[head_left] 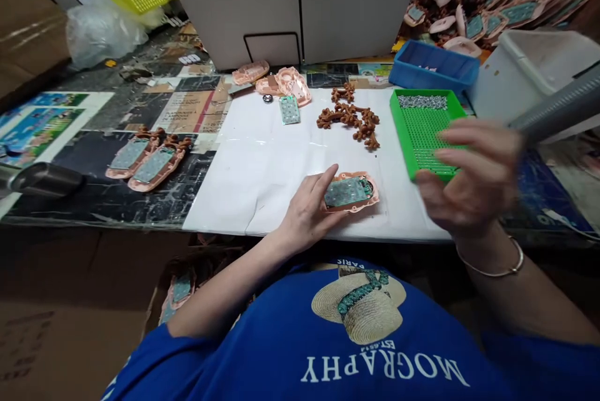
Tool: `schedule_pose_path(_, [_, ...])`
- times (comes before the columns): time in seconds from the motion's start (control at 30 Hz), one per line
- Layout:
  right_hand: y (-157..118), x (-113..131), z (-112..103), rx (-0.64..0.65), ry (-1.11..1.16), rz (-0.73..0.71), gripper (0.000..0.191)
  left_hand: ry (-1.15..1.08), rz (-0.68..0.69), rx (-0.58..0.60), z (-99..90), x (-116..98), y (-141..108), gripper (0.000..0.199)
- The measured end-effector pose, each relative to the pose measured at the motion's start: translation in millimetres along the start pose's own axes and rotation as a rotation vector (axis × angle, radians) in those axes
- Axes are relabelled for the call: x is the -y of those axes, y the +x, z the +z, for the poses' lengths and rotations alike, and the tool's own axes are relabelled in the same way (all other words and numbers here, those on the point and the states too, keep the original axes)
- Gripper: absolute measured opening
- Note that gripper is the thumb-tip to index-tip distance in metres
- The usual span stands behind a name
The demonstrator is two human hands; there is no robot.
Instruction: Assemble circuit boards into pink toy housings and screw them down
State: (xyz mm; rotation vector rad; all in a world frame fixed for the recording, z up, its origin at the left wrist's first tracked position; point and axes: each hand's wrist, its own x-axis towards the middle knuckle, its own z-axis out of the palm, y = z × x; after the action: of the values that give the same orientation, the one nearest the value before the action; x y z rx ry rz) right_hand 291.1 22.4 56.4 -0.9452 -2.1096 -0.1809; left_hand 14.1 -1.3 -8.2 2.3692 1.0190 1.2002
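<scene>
My left hand [309,207] is closed around the near end of a pink plastic shell half [368,204], which rests on the white sheet. Inside the shell lies a green-grey circuit board [347,191]; its left end is partly covered by my fingers. My right hand [473,176] is raised over the right edge of a green perforated tray [410,132], blurred by motion. Its curved fingers and thumb are apart, and no object shows between them. Small silver screws [422,102] are heaped at the tray's far end.
Brown branching plastic parts [351,117] and a loose circuit board [289,110] lie beyond my hands. Two filled shells [157,167] sit left. A large carton [300,7] stands behind; a blue bin [434,67] and a grey hose [557,104] are at right.
</scene>
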Motion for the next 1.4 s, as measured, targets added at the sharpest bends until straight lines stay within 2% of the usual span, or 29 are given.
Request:
schedule_pose_path(0.03, [1, 10, 9, -0.050, 0.021, -0.060, 0.029, 0.021, -0.009, -0.008, -6.8, 3, -3, 0.077])
schedule_pose_path(0.1, [3, 24, 27, -0.032, 0.075, -0.129, 0.026, 0.083, -0.028, -0.022, -22.7, 11, -10, 0.077])
schedule_pose_path(0.23, [4, 23, 56, 0.225, 0.117, -0.075, 0.010, 0.214, -0.114, -0.064, -56.1, 33, -29, 0.079])
schedule_pose_path(0.33, [13, 7, 68, 0.373, 0.129, -0.006, 0.015, 0.280, -0.185, -0.056, -71.0, 45, -38, 0.079])
schedule_pose_path(0.43, [38, -12, 83, 0.454, 0.059, 0.049, 0.020, 0.311, -0.197, -0.002, -71.6, 47, -39, 0.075])
schedule_pose_path(0.57, [84, -36, 120, 0.533, -0.146, 0.157, 0.031, 0.346, -0.176, 0.063, -61.5, 43, -33, 0.068])
schedule_pose_path(0.67, [110, -49, 146, 0.531, -0.188, 0.198, 0.031, 0.375, -0.162, 0.078, -57.5, 43, -32, 0.066])
schedule_pose_path(0.77, [122, -54, 158, 0.496, -0.161, 0.212, 0.021, 0.373, -0.167, 0.087, -59.3, 44, -34, 0.059])
schedule_pose_path(0.9, [123, -46, 145, 0.374, -0.036, 0.257, 0.017, 0.295, -0.179, 0.086, -64.1, 44, -36, 0.060])
schedule_pose_path(1.0, [113, -31, 122, 0.366, 0.480, 0.491, 0.017, 0.238, -0.211, 0.039, -65.9, 43, -35, 0.062])
schedule_pose_path(1.07, [103, -18, 108, 0.417, 0.838, 0.657, 0.020, 0.212, -0.237, -0.055, -66.3, 41, -31, 0.056])
schedule_pose_path(1.13, [91, -4, 96, 0.470, 0.978, 0.718, 0.023, 0.164, -0.254, -0.156, -66.1, 36, -24, 0.044])
schedule_pose_path(1.2, [79, 10, 86, 0.516, 0.997, 0.685, 0.024, 0.066, -0.272, -0.209, -64.5, 27, -14, 0.036])
schedule_pose_path(1.27, [69, 23, 78, 0.553, 0.960, 0.598, 0.026, -0.068, -0.289, -0.204, -60.4, 17, -3, 0.035])
schedule_pose_path(1.4, [54, 43, 65, 0.561, 0.731, 0.287, 0.021, -0.329, -0.349, -0.116, -45.2, -1, 14, 0.033])
